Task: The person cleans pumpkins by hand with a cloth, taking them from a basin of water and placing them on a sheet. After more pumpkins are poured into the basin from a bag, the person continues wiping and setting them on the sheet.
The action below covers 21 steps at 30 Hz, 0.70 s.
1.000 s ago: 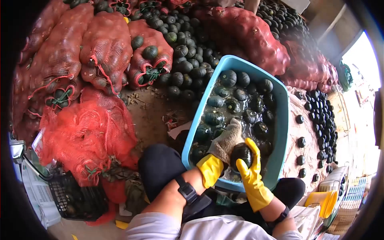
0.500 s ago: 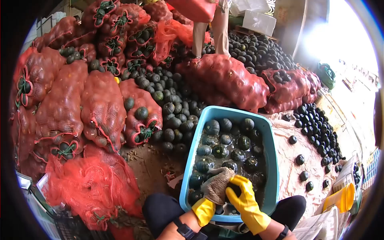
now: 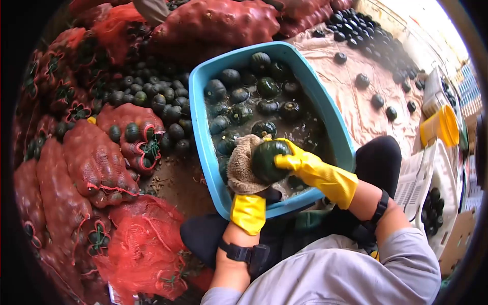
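A round dark green squash is held above the near part of the blue tub. My right hand, in a yellow rubber glove, is closed around its right side, with the thumb across the front. On the left side of the squash, a wet brown towelling cloth presses against the rind. My left hand, gloved in yellow too, is inside or under this cloth; its fingers are hidden. Several more squashes float in the murky water beyond both hands.
Red mesh sacks crowd the left, with loose squashes beside them. Right of the tub, a pale sheet bears scattered squashes. A yellow bucket and a white crate stand at right. Another person's leg shows at top left.
My view has tilted down, bringing my lap into sight. The squash has come into plain view between the cloth and my right hand, which has closed on it.
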Available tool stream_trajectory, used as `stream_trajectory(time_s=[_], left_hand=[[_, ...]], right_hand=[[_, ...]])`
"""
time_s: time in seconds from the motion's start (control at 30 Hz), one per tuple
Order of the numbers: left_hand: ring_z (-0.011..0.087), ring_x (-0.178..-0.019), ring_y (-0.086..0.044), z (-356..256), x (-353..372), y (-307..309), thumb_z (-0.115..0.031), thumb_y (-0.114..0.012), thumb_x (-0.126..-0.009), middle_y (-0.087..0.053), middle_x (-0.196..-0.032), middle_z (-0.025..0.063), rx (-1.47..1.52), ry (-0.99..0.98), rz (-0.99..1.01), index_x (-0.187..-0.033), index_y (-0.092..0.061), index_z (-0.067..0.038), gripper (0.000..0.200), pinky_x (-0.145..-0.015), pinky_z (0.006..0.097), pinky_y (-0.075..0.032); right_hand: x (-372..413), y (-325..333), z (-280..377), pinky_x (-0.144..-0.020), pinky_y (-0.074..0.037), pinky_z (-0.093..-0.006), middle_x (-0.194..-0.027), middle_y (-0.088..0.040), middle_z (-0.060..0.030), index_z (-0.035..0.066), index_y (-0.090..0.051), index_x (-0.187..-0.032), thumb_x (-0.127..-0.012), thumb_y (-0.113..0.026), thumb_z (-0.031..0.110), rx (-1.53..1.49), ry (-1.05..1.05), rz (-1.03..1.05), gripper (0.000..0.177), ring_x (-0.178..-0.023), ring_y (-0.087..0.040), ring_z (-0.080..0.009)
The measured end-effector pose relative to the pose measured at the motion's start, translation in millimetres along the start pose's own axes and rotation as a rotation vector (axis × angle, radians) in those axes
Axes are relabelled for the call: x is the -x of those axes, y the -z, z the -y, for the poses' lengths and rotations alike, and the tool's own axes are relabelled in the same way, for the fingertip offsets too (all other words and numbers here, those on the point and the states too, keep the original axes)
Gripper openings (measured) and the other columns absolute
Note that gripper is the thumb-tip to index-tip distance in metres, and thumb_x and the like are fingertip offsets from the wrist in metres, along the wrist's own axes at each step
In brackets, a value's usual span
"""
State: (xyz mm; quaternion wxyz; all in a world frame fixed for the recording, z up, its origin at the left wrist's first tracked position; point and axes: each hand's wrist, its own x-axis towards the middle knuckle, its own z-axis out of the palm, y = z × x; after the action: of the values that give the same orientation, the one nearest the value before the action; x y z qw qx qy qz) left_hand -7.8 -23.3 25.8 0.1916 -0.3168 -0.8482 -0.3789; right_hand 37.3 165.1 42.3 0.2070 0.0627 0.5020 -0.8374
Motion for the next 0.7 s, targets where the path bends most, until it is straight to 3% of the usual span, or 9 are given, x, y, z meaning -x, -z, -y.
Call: stream_trajectory(time_s=[0.07, 0.1, 0.13, 0.27, 0.33, 0.37, 0.47, 0.63, 0.7], left_hand=[[0.0285, -0.116, -0.071, -22.4, -0.6, -14.9, -0.022, -0.081, -0.090, -0.072, -0.126, 0.0127, 0.473, 0.429, -0.097, -0.125, -0.069, -0.007, 0.040, -0.103, 0.0411, -0.057], [0.0283, -0.115, -0.071, -27.8, -3.6, -12.4, -0.017, -0.080, -0.089, -0.072, -0.126, 0.0122, 0.418, 0.414, -0.081, -0.126, -0.069, -0.007, 0.040, -0.103, 0.0406, -0.057], [0.0280, -0.115, -0.071, -33.3, -6.5, -10.0, -0.011, -0.079, -0.088, -0.072, -0.126, 0.0117, 0.364, 0.398, -0.066, -0.128, -0.068, -0.007, 0.042, -0.102, 0.0401, -0.058], [0.0277, -0.111, -0.072, -23.4, -19.5, 21.8, -0.006, -0.083, -0.080, -0.073, -0.119, 0.0103, 0.170, 0.224, 0.038, -0.124, -0.068, -0.007, 0.047, -0.097, 0.0369, -0.057], [0.0273, -0.115, -0.071, -2.1, -10.6, 6.8, -0.013, -0.084, -0.084, -0.073, -0.121, 0.0111, 0.322, 0.219, 0.041, -0.129, -0.065, -0.006, 0.049, -0.103, 0.0380, -0.056], [0.0270, -0.118, -0.070, 1.8, -5.3, 0.7, -0.015, -0.083, -0.086, -0.072, -0.124, 0.0117, 0.316, 0.191, 0.010, -0.132, -0.063, -0.006, 0.051, -0.107, 0.0390, -0.055], [0.0280, -0.132, -0.063, -22.3, -1.1, -18.2, -0.015, -0.078, -0.091, -0.067, -0.139, 0.0145, 0.950, 0.548, -0.106, -0.143, -0.056, -0.004, 0.058, -0.116, 0.0434, -0.049], [0.0284, -0.112, -0.073, -19.9, -16.5, 16.0, -0.007, -0.085, -0.078, -0.074, -0.116, 0.0129, 0.311, 0.301, -0.026, -0.123, -0.070, -0.006, 0.047, -0.101, 0.0380, -0.056], [0.0268, -0.109, -0.072, -12.4, -20.3, 22.3, -0.008, -0.085, -0.080, -0.073, -0.117, 0.0109, 0.369, 0.221, 0.044, -0.125, -0.068, -0.007, 0.048, -0.101, 0.0363, -0.056]], right_hand=[[-7.9, 2.6, -31.6, -0.111, -0.053, -0.0403, -0.146, -0.062, -0.0146, 0.008, -0.051, -0.155, -0.092, -0.086, 0.021, 0.525, 0.273, -0.172, 0.073, -0.133, -0.062, -0.0259], [-11.8, 3.9, -47.7, -0.111, -0.053, -0.0403, -0.145, -0.062, -0.0153, 0.006, -0.051, -0.154, -0.092, -0.087, 0.023, 0.782, 0.376, -0.313, 0.074, -0.133, -0.061, -0.0261], [-16.3, -2.8, -30.3, -0.111, -0.053, -0.0408, -0.146, -0.062, -0.0171, 0.004, -0.051, -0.154, -0.088, -0.089, 0.022, 0.148, 0.219, -0.270, 0.078, -0.135, -0.061, -0.0265], [0.3, -15.1, 17.4, -0.106, -0.054, -0.0366, -0.132, -0.070, -0.0158, 0.006, -0.052, -0.153, -0.085, -0.089, 0.026, 1.127, 0.544, -0.224, 0.081, -0.120, -0.069, -0.0239], [13.9, -32.8, 48.6, -0.108, -0.052, -0.0355, -0.134, -0.069, -0.0134, 0.008, -0.051, -0.155, -0.087, -0.087, 0.027, 0.564, -0.033, -0.186, 0.079, -0.122, -0.067, -0.0224], [-11.3, -13.1, -9.2, -0.111, -0.050, -0.0345, -0.137, -0.068, -0.0116, 0.011, -0.050, -0.156, -0.092, -0.084, 0.030, 0.116, 0.133, -0.155, 0.075, -0.125, -0.066, -0.0208], [-19.0, -30.8, -18.6, -0.112, -0.050, -0.0376, -0.136, -0.068, -0.0135, 0.008, -0.050, -0.155, -0.090, -0.088, 0.033, 0.282, 0.263, -0.525, 0.079, -0.127, -0.065, -0.0244], [3.1, -15.6, 20.6, -0.114, -0.047, -0.0491, -0.131, -0.062, -0.0238, 0.016, -0.049, -0.158, -0.076, -0.095, 0.019, 1.093, 0.459, -0.118, 0.095, -0.126, -0.060, -0.0416], [-1.0, -7.0, 8.1, -0.119, -0.042, -0.0427, -0.146, -0.059, -0.0161, 0.009, -0.050, -0.157, -0.083, -0.090, 0.020, 0.653, 0.403, -0.084, 0.085, -0.136, -0.057, -0.0294]])
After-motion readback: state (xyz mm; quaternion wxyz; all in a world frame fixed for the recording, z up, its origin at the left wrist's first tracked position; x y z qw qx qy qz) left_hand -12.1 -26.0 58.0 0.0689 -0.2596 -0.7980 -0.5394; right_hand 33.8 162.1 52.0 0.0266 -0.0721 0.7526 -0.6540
